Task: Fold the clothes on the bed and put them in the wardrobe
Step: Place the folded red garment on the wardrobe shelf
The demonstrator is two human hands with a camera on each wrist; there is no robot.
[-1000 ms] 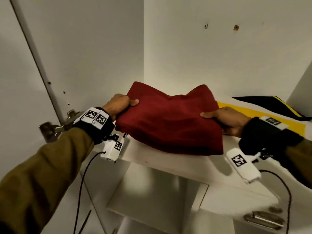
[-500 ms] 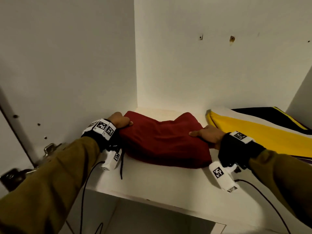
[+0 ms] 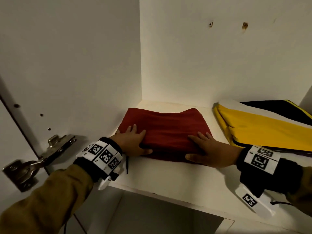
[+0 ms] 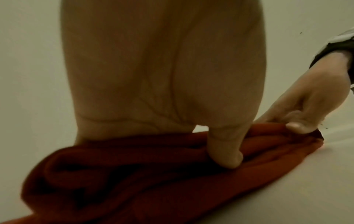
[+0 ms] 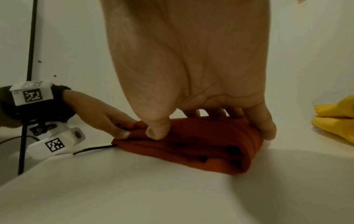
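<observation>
A folded dark red garment (image 3: 168,130) lies on the white wardrobe shelf (image 3: 168,179), near the back left corner. My left hand (image 3: 133,141) rests flat on its near left part, fingers straight on top and the thumb against the front edge. My right hand (image 3: 207,149) lies flat on the near right part in the same way. The left wrist view shows the left hand (image 4: 162,75) with its thumb pressed into the red garment (image 4: 134,181). In the right wrist view the right hand (image 5: 191,60) presses down on the red garment (image 5: 201,144).
A folded yellow garment (image 3: 263,129) with a white band and a black piece (image 3: 276,108) behind it lies on the shelf just right of the red one. The wardrobe side wall is at the left, with a metal door hinge (image 3: 38,157). A lower compartment opens below the shelf.
The red garment has gone from the shelf's front edge deeper towards the back left corner. Both hands have shifted from gripping its sides to lying flat on top of it.
</observation>
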